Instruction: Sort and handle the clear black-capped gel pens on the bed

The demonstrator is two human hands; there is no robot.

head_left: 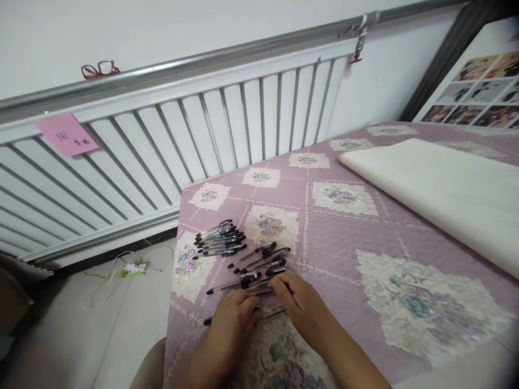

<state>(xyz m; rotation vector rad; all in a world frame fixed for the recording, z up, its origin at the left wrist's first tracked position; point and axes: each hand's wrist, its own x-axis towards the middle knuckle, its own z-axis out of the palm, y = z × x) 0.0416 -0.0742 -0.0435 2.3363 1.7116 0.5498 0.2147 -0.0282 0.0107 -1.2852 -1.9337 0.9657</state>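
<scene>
Both my hands rest on a purple quilted bedspread [344, 237] with floral squares, near its front left corner. My left hand [235, 316] lies fingers curled over a black pen [211, 320] lying flat. My right hand [298, 302] has its fingers closed on the ends of loose black pens [259, 263] scattered just beyond it. A tidy bunch of black pens [219, 240] lies farther left, apart from both hands.
A folded cream cloth [446, 189] lies at the right of the bed. A white slatted radiator [170, 140] with a pink note [67, 134] lines the wall; red glasses [99, 69] sit above. Cables [130, 268] lie on the floor. Photos [478, 89] hang at the far right.
</scene>
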